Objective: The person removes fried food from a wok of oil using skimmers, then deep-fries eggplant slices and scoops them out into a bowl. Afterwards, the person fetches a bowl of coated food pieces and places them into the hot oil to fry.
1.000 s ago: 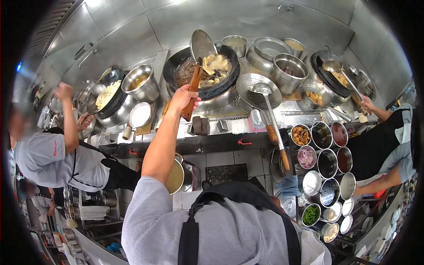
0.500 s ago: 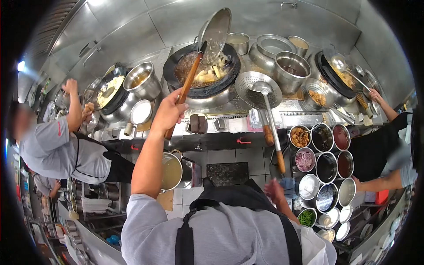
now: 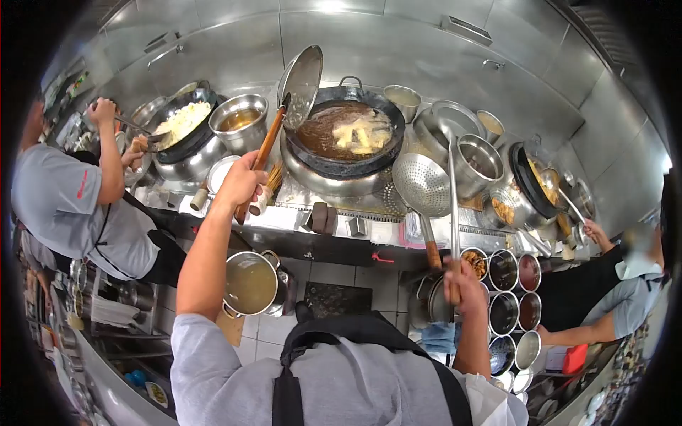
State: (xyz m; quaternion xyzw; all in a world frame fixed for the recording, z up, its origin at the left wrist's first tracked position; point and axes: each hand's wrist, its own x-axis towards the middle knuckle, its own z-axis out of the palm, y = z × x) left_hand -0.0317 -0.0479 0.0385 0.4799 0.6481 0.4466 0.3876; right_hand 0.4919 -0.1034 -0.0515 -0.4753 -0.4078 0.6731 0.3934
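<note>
My left hand (image 3: 243,183) is closed round the wooden handle of a round strainer (image 3: 302,82), whose tilted metal disc is over the left rim of the central wok (image 3: 344,174). In the wok's dark oil, pale yellow food pieces (image 3: 362,136) lie among foam. Lower right, my right hand (image 3: 465,285) grips the wooden end of a long-handled ladle (image 3: 452,192); its bowl is raised near the pots at the back. A perforated skimmer (image 3: 420,183) with a wooden handle rests on the counter just left of the ladle's shaft.
A co-worker (image 3: 78,192) stirs a wok of pale food (image 3: 186,124) at left. Another co-worker (image 3: 611,277) holds a ladle at the right wok. Steel pots (image 3: 241,121) flank the central wok. Ingredient tins (image 3: 504,312) stand at lower right; a pot of liquid (image 3: 252,284) is below the counter.
My right hand has taken hold of the ladle and lifted it off the skimmer. The strainer has moved left from over the food to the wok's rim. The view has shifted.
</note>
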